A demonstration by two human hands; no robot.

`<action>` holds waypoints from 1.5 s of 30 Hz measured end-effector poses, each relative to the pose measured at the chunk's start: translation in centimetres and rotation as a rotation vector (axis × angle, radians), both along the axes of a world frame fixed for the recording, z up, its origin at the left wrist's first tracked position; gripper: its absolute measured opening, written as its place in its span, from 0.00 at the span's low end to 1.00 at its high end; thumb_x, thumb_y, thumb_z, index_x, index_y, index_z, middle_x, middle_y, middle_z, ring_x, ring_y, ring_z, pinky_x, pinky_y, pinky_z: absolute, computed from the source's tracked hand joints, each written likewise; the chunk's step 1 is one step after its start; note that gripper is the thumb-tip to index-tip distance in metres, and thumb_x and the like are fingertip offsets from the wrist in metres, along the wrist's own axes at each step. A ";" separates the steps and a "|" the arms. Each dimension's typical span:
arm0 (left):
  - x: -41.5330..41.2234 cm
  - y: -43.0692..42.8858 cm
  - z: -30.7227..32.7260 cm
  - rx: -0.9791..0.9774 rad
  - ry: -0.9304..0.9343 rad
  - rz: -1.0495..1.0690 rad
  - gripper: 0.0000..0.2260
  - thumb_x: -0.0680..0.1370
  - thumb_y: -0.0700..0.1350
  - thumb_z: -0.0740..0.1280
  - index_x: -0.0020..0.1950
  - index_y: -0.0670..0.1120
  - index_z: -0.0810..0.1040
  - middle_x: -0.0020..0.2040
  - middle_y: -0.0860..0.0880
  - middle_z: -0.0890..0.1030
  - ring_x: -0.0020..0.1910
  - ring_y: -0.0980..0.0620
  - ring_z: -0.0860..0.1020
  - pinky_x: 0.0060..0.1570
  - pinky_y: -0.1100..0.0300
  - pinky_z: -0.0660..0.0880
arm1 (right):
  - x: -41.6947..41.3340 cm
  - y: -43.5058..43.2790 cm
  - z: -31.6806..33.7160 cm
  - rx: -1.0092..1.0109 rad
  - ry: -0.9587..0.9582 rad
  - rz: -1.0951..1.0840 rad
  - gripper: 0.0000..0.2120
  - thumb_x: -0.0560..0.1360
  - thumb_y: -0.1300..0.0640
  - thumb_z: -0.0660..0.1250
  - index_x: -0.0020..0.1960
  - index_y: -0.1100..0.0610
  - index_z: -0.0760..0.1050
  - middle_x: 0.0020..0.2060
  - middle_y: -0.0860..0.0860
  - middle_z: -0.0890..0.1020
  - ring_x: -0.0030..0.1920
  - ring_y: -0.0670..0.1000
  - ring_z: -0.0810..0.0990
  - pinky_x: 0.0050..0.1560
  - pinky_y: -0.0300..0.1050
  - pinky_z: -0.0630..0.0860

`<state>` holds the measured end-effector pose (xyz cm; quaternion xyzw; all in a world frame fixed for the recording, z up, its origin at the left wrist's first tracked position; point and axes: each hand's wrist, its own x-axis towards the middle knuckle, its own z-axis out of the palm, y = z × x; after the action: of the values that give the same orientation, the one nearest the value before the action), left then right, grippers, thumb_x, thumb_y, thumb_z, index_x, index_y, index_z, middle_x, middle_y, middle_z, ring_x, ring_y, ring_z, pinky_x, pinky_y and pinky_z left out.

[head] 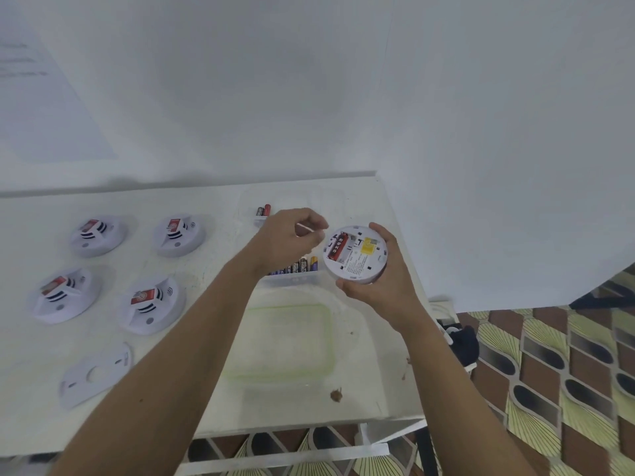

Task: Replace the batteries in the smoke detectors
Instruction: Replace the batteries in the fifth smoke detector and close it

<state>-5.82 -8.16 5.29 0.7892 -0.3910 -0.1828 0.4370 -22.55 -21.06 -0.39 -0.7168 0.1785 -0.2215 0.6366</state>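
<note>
Smoke detectors [98, 235] sit four in a block, face up, at the left of the white table [34, 372]. Whether those are already done cannot be told. A loose mounting plate [96, 376] lies near the front edge.

The left hand [292, 235] hovers with fingers curled together. Something small and white shows at its fingertips, but I cannot tell whether it is pinched.

Just to its right, the right hand [381, 286] grips the held detector [357, 259] by the rim, back upward, cover off. One red battery [336, 248] is seated in the bay, and the slot beside it looks empty, so this unit seems mid-swap.

Behind the hands are a clear tub [295, 280] of spare batteries [302, 264] and a farther tub [247, 201]. A green-edged lid [330, 338] lies nearer. White walls [309, 97] close the corner, and patterned floor tiles [549, 372] show at the right.
</note>
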 end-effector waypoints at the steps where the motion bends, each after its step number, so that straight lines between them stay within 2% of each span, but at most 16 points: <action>1: -0.2 0.1 0.3 -0.003 0.025 -0.038 0.08 0.78 0.42 0.69 0.55 0.51 0.81 0.52 0.57 0.82 0.48 0.61 0.82 0.46 0.63 0.81 | 0.0 -0.1 0.0 -0.003 0.002 0.025 0.48 0.62 0.69 0.80 0.75 0.50 0.61 0.64 0.47 0.76 0.64 0.43 0.77 0.53 0.45 0.82; 4: -0.9 0.2 0.7 0.061 -0.056 -0.140 0.13 0.74 0.42 0.72 0.56 0.55 0.81 0.56 0.60 0.80 0.52 0.60 0.81 0.46 0.63 0.81 | -0.2 -0.2 0.3 -0.023 0.009 0.083 0.47 0.65 0.75 0.77 0.75 0.51 0.61 0.63 0.47 0.77 0.60 0.40 0.78 0.49 0.40 0.81; 7: -1.4 0.6 0.9 0.076 -0.141 -0.198 0.15 0.70 0.41 0.75 0.54 0.54 0.83 0.55 0.60 0.81 0.53 0.61 0.80 0.48 0.62 0.81 | -0.6 -0.4 0.3 -0.047 0.024 0.097 0.46 0.65 0.76 0.77 0.75 0.52 0.61 0.62 0.46 0.77 0.59 0.38 0.79 0.48 0.40 0.81; 10: -1.8 0.8 0.8 0.090 -0.148 -0.213 0.15 0.68 0.39 0.76 0.53 0.51 0.84 0.52 0.56 0.83 0.52 0.59 0.81 0.47 0.58 0.82 | -1.1 -0.7 0.3 -0.073 0.057 0.131 0.47 0.65 0.74 0.78 0.75 0.51 0.60 0.62 0.45 0.78 0.61 0.42 0.79 0.48 0.42 0.82; 12: -2.2 0.9 1.0 0.110 -0.171 -0.227 0.14 0.68 0.39 0.76 0.52 0.48 0.85 0.49 0.53 0.84 0.49 0.58 0.82 0.47 0.56 0.82 | -1.4 -0.7 0.4 -0.082 0.077 0.157 0.47 0.64 0.72 0.79 0.75 0.51 0.61 0.62 0.45 0.78 0.61 0.43 0.79 0.46 0.42 0.82; 15: -2.9 1.0 1.1 0.159 -0.423 -0.293 0.12 0.69 0.43 0.76 0.52 0.47 0.85 0.45 0.51 0.85 0.42 0.54 0.82 0.44 0.53 0.80 | -1.9 -0.8 1.0 -0.088 0.094 0.173 0.46 0.62 0.69 0.79 0.74 0.51 0.63 0.60 0.45 0.79 0.59 0.43 0.80 0.46 0.42 0.82; 17: -3.5 1.1 1.1 0.120 -0.527 -0.298 0.13 0.70 0.45 0.75 0.54 0.47 0.85 0.43 0.50 0.86 0.39 0.50 0.82 0.41 0.52 0.79 | -2.4 -1.1 1.5 -0.066 0.102 0.181 0.45 0.60 0.66 0.78 0.73 0.52 0.64 0.58 0.44 0.80 0.57 0.42 0.81 0.45 0.42 0.81; 21: -4.5 1.2 0.4 0.029 -0.579 -0.257 0.16 0.70 0.47 0.73 0.58 0.49 0.85 0.40 0.48 0.86 0.33 0.49 0.80 0.34 0.58 0.78 | -3.0 -1.9 2.1 -0.046 0.142 0.215 0.44 0.60 0.67 0.77 0.72 0.52 0.65 0.54 0.37 0.81 0.57 0.42 0.81 0.45 0.40 0.80; 24: -5.1 1.4 -0.1 -0.007 -0.612 -0.242 0.14 0.69 0.47 0.71 0.53 0.48 0.87 0.38 0.49 0.86 0.30 0.48 0.80 0.30 0.55 0.79 | -3.3 -2.0 2.2 -0.044 0.146 0.222 0.44 0.60 0.67 0.77 0.72 0.53 0.66 0.55 0.40 0.81 0.57 0.42 0.81 0.45 0.39 0.80; 26: -5.5 1.7 -0.3 -0.062 -0.635 -0.222 0.10 0.69 0.45 0.71 0.49 0.45 0.87 0.37 0.49 0.86 0.31 0.50 0.82 0.31 0.58 0.80 | -3.5 -2.0 2.0 -0.026 0.139 0.222 0.43 0.60 0.67 0.77 0.72 0.53 0.66 0.57 0.44 0.81 0.57 0.43 0.81 0.44 0.40 0.80; 29: -6.1 2.0 -0.1 -0.161 -0.586 -0.193 0.09 0.70 0.42 0.72 0.48 0.43 0.87 0.39 0.48 0.87 0.34 0.52 0.84 0.37 0.64 0.80 | -3.8 -1.7 1.8 -0.003 0.119 0.223 0.43 0.60 0.67 0.77 0.72 0.52 0.66 0.59 0.47 0.80 0.59 0.47 0.81 0.45 0.42 0.80; 33: -6.3 2.5 0.0 -0.199 -0.553 -0.180 0.10 0.73 0.45 0.72 0.50 0.42 0.87 0.44 0.48 0.87 0.40 0.55 0.84 0.42 0.60 0.81 | -3.9 -1.2 1.7 0.003 0.075 0.193 0.44 0.60 0.67 0.78 0.72 0.51 0.66 0.61 0.50 0.79 0.62 0.50 0.79 0.47 0.45 0.82; 37: -6.5 2.9 -0.2 -0.206 -0.457 -0.141 0.15 0.72 0.49 0.77 0.54 0.42 0.86 0.50 0.48 0.86 0.48 0.61 0.83 0.49 0.68 0.79 | -4.0 -0.7 2.0 -0.042 0.046 0.164 0.45 0.62 0.68 0.79 0.73 0.51 0.64 0.61 0.45 0.78 0.61 0.46 0.79 0.47 0.44 0.82; 40: -7.0 2.9 -0.1 -0.194 -0.316 -0.095 0.18 0.69 0.47 0.79 0.56 0.43 0.85 0.50 0.54 0.84 0.48 0.70 0.80 0.51 0.74 0.75 | -4.1 -0.4 2.1 -0.069 0.022 0.149 0.45 0.64 0.75 0.78 0.73 0.52 0.63 0.61 0.44 0.77 0.59 0.40 0.78 0.46 0.40 0.81; 43: -7.6 2.8 0.1 -0.214 -0.216 -0.054 0.14 0.71 0.42 0.78 0.56 0.43 0.85 0.50 0.54 0.85 0.49 0.69 0.81 0.51 0.74 0.75 | -4.3 -0.2 2.1 -0.068 0.015 0.137 0.44 0.65 0.76 0.77 0.73 0.53 0.62 0.60 0.45 0.77 0.58 0.38 0.79 0.46 0.39 0.80; 45: -7.8 2.9 0.2 -0.215 -0.211 -0.043 0.12 0.72 0.40 0.77 0.56 0.43 0.85 0.48 0.58 0.83 0.48 0.68 0.81 0.49 0.74 0.75 | -4.3 -0.1 2.0 -0.057 0.016 0.134 0.44 0.65 0.77 0.76 0.73 0.53 0.63 0.60 0.44 0.77 0.57 0.37 0.79 0.45 0.38 0.80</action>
<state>-13.66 -5.25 5.51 0.7441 -0.4689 -0.0654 0.4713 -26.90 -21.19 1.65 -0.7468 0.1288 -0.1779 0.6278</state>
